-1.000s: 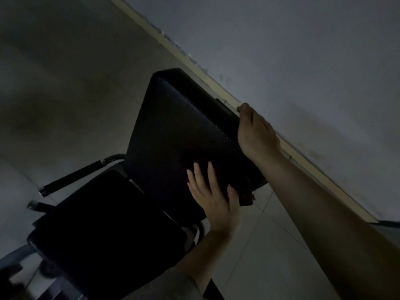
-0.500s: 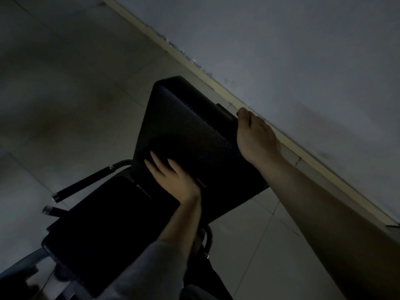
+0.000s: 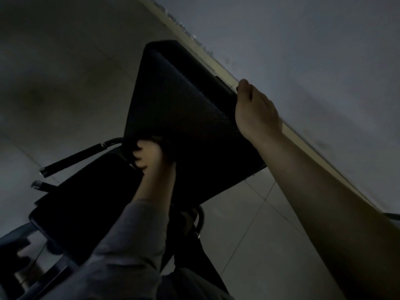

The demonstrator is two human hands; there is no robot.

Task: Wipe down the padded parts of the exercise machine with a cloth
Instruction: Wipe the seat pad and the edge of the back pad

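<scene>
pads: 2 | left hand (image 3: 149,155) curled on back pad (image 3: 184,118) | right hand (image 3: 255,111) grips its edge

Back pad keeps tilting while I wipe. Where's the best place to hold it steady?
Grip the back pad by its upper edge on the wall side, coming over from behind, as the right hand does. That edge is thin, exposed, and clear of the left hand working near the seat pad.

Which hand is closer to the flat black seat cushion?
Left. The left hand is at the lower edge of the back pad, right beside the seat cushion. The right hand holds the back pad's far side edge.
</scene>
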